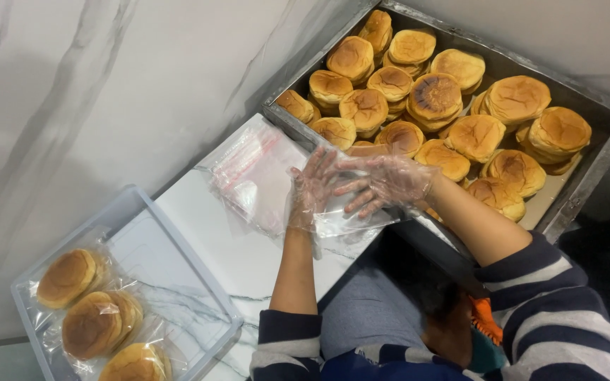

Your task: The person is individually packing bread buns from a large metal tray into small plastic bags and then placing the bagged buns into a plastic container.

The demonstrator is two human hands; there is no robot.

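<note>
Both my hands wear thin clear gloves. My left hand [311, 189] is held up with its fingers spread against a clear plastic bag [351, 220]. My right hand [384, 182] reaches in from the right, its fingers on the same bag beside my left hand's fingers. The bag is lifted just over a loose pile of clear bags with red strips [252, 173] lying on the white marble counter [241, 261]. Just beyond my hands stands a metal tray [587, 180] filled with stacks of several round golden-brown buns [435, 95].
A pale grey plastic crate [178, 250] sits at the lower left and holds three clear bags of buns [93, 324]. A marble wall [107, 92] runs along the left. My striped sleeves and grey trousers fill the bottom right.
</note>
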